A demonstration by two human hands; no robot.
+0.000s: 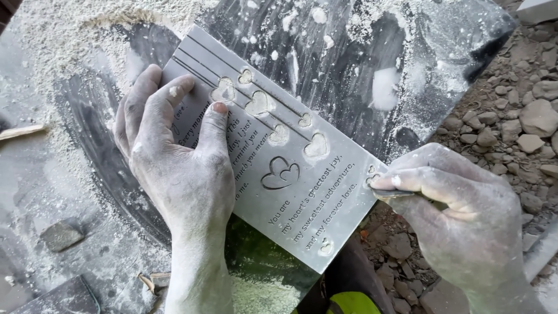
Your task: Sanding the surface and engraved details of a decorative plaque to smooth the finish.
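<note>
A grey rectangular stone plaque (pixel 302 192) lies tilted on a dark dusty slab (pixel 349 64). It bears carved hearts, parallel grooves and engraved lines of text. My left hand (pixel 177 157), coated in white dust, presses flat on the plaque's upper left part with fingers spread. At the plaque's right edge my right hand (pixel 459 215) grips a thin metal carving tool (pixel 392 193), whose tip touches a small carved heart there.
White stone dust (pixel 64 40) covers the slab's upper left. Loose grey stones and rubble (pixel 523 110) lie on the ground at the right. A small flat stone chip (pixel 61 235) rests at lower left. A yellow-green garment (pixel 354 302) shows at the bottom.
</note>
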